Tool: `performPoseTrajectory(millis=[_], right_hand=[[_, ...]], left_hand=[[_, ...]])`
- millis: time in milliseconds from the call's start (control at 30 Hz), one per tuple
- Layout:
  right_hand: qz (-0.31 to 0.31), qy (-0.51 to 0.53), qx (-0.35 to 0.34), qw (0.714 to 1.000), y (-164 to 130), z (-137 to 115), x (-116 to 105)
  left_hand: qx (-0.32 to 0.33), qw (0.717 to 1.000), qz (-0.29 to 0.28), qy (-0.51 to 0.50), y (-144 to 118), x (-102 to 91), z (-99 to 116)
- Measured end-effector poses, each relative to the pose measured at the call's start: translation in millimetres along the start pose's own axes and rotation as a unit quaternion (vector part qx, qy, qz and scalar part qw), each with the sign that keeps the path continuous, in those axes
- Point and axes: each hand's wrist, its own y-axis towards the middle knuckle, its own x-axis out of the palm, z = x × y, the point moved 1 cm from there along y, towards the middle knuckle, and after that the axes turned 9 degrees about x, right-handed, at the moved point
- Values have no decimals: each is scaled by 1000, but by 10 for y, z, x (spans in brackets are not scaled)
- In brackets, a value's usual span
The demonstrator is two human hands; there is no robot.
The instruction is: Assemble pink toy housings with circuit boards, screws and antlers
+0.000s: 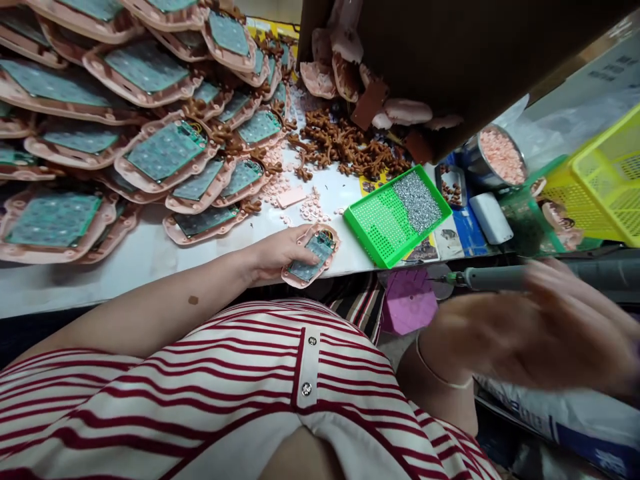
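Pink shell with a green circuit board (pixel 311 255) in it sits right at the front edge of the white table (pixel 150 253), and the left hand (pixel 277 257) is laid over its near side, fingers curled loosely around the rim so it's pinned flat rather than lifted. Over on the other side, the right hand (pixel 540 327) is off the table edge and pretty blurred; it looks wrapped around the grey electric screwdriver (pixel 500 277), whose tip points left toward a purple mat (pixel 407 300), but how tight the grip is, can't really tell. Just right of the shell there's a green tray (pixel 380 227) with a heap of small silver screws (pixel 417 200) in its far corner. Loads more pink shells with boards (pixel 165 150) are stacked across the left of the table, with brown plastic bits (pixel 345 143) piled beyond. A yellow basket (pixel 605 180) sits far right.
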Motion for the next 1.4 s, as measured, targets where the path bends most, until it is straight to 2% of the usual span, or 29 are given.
performPoseTrajectory(millis=[33,67,100,167,233,300,367,400,467,600,700,800,867,967,1033,1067,1133,1200,1267,1333,1400], right_hand=[[-65,-35,-90,993,45,-22,143],[-149,-89,-168,970,112,-10,331],[-231,-158,-204,938,206,43,555],[-337,-294,-202,871,449,239,1051],[-386,-408,-173,809,681,474,1517],[-425,-464,-178,757,815,652,1850],[-441,-478,-209,730,857,737,1991],[-442,-474,-223,728,861,751,1995],[-434,-449,-230,746,875,754,1918],[-392,-375,-159,825,961,783,1735],[-351,-371,-141,848,1004,821,1771],[-329,-399,-158,841,1008,810,1923],[-342,-429,-174,818,1005,786,2019],[-382,-479,-189,767,1025,776,2073],[-377,-484,-198,764,1067,790,2045],[-359,-473,-199,779,1093,800,2020],[-309,-423,-181,832,1139,818,1959],[-281,-334,-125,891,1140,819,1900],[-289,-218,-46,931,1066,783,1841],[-325,-115,33,938,913,705,1771],[-362,-50,94,926,703,604,1683]], left_hand=[[-3,1000,-6,-9,16,-11,-9],[-5,1000,-12,-18,32,-18,-15],[-6,999,-17,-27,44,-21,-19],[-6,999,-17,-40,61,-18,-18],[-4,999,-7,-49,69,-8,-10],[-7,998,3,-59,74,6,2],[-13,997,11,-70,78,18,15],[-15,997,16,-73,80,22,21],[-14,997,24,-73,80,26,32],[-6,997,21,-68,80,30,36],[8,998,13,-63,91,33,31],[30,998,21,-57,114,23,42],[50,997,30,-50,131,5,65],[73,996,36,-45,149,-24,110],[82,995,31,-49,155,-35,133],[84,995,28,-52,156,-38,138],[83,995,23,-53,157,-38,139],[77,995,25,-52,155,-34,133],[77,995,31,-53,148,-27,135],[91,994,32,-59,136,-19,153],[120,990,27,-70,117,-14,184]])
